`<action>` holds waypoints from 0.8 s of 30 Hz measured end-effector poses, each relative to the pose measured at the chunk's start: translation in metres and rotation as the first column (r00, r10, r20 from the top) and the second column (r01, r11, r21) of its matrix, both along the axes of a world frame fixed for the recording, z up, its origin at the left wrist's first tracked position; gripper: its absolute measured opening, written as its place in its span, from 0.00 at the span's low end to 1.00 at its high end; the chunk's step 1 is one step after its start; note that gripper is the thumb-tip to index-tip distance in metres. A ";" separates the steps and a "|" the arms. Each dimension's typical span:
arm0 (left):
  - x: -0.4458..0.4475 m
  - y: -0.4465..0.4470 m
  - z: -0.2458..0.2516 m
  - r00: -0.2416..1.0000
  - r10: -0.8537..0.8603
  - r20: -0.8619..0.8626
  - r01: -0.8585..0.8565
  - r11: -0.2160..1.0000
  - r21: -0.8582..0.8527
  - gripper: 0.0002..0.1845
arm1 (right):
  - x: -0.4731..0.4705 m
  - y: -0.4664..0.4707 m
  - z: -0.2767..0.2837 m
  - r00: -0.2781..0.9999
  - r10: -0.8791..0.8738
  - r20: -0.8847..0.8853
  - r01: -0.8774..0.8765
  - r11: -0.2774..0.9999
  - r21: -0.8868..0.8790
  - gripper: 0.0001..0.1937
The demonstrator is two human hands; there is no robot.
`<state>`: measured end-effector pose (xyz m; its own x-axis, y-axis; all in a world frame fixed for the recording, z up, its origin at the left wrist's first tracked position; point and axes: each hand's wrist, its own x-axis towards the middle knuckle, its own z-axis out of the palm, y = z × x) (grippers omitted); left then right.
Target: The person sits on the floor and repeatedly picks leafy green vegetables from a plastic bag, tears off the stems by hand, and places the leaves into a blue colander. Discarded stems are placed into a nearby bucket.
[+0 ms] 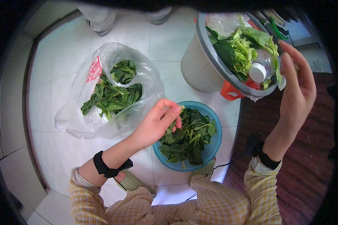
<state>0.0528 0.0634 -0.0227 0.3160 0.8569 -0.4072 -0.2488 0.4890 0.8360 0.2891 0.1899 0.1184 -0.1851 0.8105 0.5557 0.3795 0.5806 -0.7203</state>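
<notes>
My left hand point(164, 116) pinches a stem of a leafy green over the near-left part of a blue plastic basket point(219, 137). Leafy greens point(193, 135) with cut stems lie in that basket. At the right rim of a grey trash bin point(198, 42) is my right hand point(298, 73), raised with fingers bent; whether anything is between its fingertips is hard to tell. Inside the bin are vegetable scraps point(242, 50) and a clear plastic bottle with a white cap point(257, 72). More leafy greens point(115, 97) sit in an opened clear plastic bag point(73, 112) at the left.
Another person's feet and trouser legs point(100, 19) are at the top. A red bag liner point(230, 91) hangs over the bin's rim. My slippers point(135, 181) rest on white floor tiles point(73, 152) near the basket. A dark red wood-look surface point(270, 118) lies at the right.
</notes>
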 end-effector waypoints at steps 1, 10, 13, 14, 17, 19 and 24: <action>0.002 -0.003 -0.005 1.000 -0.003 0.025 0.003 1.000 0.013 0.12 | 0.001 0.008 -0.001 0.998 -0.010 0.055 0.012 1.000 -0.027 0.14; 0.010 -0.021 -0.022 0.941 0.046 0.335 0.019 0.982 -0.190 0.13 | -0.033 -0.097 -0.073 0.907 0.289 0.306 -0.098 0.853 -0.513 0.14; 0.015 -0.026 -0.024 0.971 0.083 0.224 -0.040 0.981 -0.192 0.14 | -0.040 -0.109 -0.103 0.924 0.370 0.099 -0.178 0.643 -0.744 0.16; 0.017 -0.027 -0.025 0.980 0.080 0.185 -0.050 0.986 -0.160 0.13 | -0.040 -0.111 -0.109 0.932 0.359 0.052 -0.208 0.646 -0.734 0.15; 0.015 -0.026 -0.026 0.993 0.050 0.106 -0.041 0.995 -0.088 0.13 | -0.038 -0.112 -0.119 0.946 0.325 0.005 -0.200 0.594 -0.779 0.13; 0.011 -0.025 -0.026 0.999 -0.013 -0.030 0.013 1.000 -0.015 0.13 | -0.035 -0.109 -0.120 0.930 0.367 0.009 -0.225 0.589 -0.776 0.10; -0.003 -0.022 -0.027 0.992 -0.100 -0.083 0.094 0.993 -0.073 0.14 | -0.022 -0.093 -0.121 0.891 0.441 0.104 -0.235 0.645 -0.727 0.09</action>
